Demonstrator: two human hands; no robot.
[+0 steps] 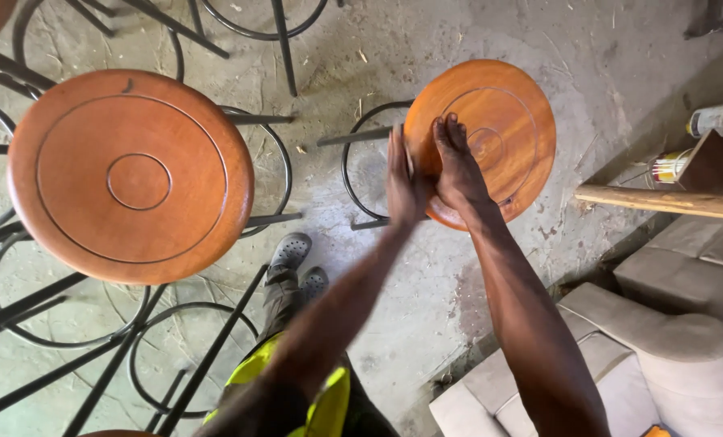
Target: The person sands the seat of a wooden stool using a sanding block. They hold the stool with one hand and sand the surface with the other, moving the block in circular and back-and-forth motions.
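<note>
A round orange-brown wooden stool seat (511,121) with turned ring grooves stands on a black metal frame ahead of me. My right hand (457,162) lies flat on the seat's near left part, fingers together and pointing away. My left hand (403,182) presses edge-on against the seat's left rim, fingers straight. Neither hand grips anything. A second, larger-looking stool seat (131,174) of the same wood is close to me on the left.
Black metal stool legs and foot rings (175,356) crowd the left and lower left on the concrete floor. Grey cushions (669,356) lie at the lower right. A wooden stick (661,201) and cans (669,166) sit at the right. My grey shoes (292,255) are below.
</note>
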